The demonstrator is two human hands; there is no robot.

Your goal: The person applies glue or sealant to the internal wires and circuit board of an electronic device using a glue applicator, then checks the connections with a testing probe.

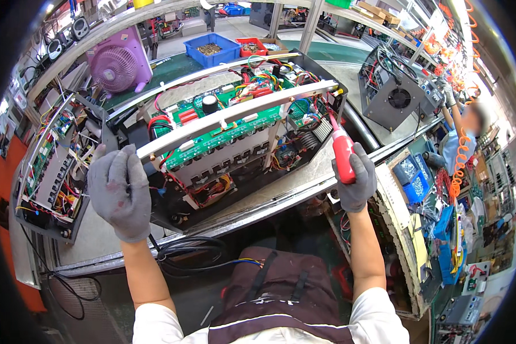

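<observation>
A dark metal equipment chassis [252, 179] lies across the bench before me, packed with green circuit boards [229, 133], coloured wires and a pale metal bar [235, 114] along its upper side. My right hand [358, 182], in a grey glove, is closed around a red squeeze bottle [343, 156] with a tapered nozzle. Its tip points into the wiring at the chassis's right end; whether it touches cannot be made out. Also gloved, my left hand [119, 189] is at the chassis's left end, beside the end of the bar. Its fingers are bent and partly apart, with nothing visible in them.
Another opened chassis [54, 166] stands at left, and a dark unit with a fan [393, 94] at right. Behind are a purple fan [117, 63], a blue bin [212, 49] and a red bin [251, 47]. Black cable [192, 249] hangs off the bench edge. A co-worker [461, 137] is at far right.
</observation>
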